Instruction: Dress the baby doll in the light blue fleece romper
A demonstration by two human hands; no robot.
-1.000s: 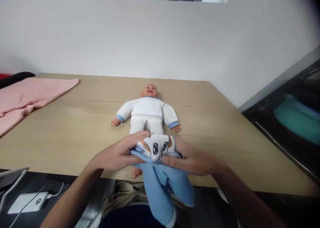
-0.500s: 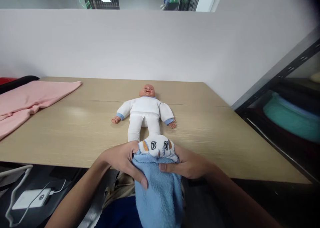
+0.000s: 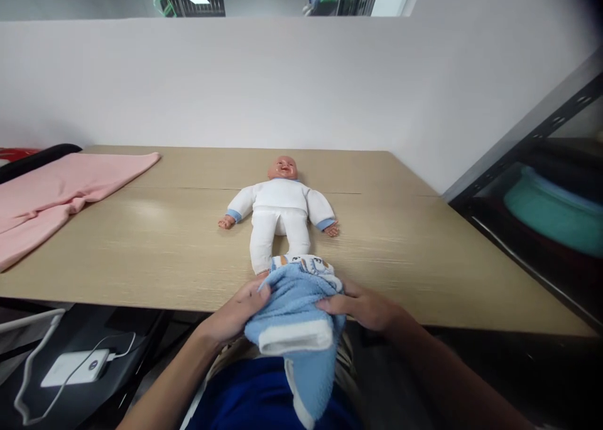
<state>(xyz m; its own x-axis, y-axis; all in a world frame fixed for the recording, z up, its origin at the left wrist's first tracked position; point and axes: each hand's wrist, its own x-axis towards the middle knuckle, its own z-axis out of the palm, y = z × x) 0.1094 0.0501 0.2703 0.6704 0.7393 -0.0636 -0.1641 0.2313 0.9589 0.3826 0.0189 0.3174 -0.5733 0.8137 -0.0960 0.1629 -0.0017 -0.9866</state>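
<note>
A fuzzy blue garment [image 3: 301,298] with white trim is bunched between my hands at the table's front edge. Its far end carries a white patch with an embroidered animal face, now mostly folded out of sight. My left hand [image 3: 242,307] grips its left side, thumb on top. On the right side, my right hand [image 3: 365,301] pinches it with the thumb on top; the fingers beneath are hidden. Just beyond lies a baby doll [image 3: 282,194] on its back, head away from me, in a white suit with blue cuffs. The garment covers the doll's lower feet from view.
The wooden table [image 3: 155,248] meets a white wall [image 3: 235,85] at the back. A pink cloth [image 3: 61,179] lies at the left. A dark shelf with a teal basin [image 3: 556,210] stands at the right. A white power bank [image 3: 75,367] with a cable sits low at the left.
The upper part of the garment has been gathered up and folded, so its white hem now shows and the embroidered face tips away. My left hand has shifted slightly. The doll lies as before.
</note>
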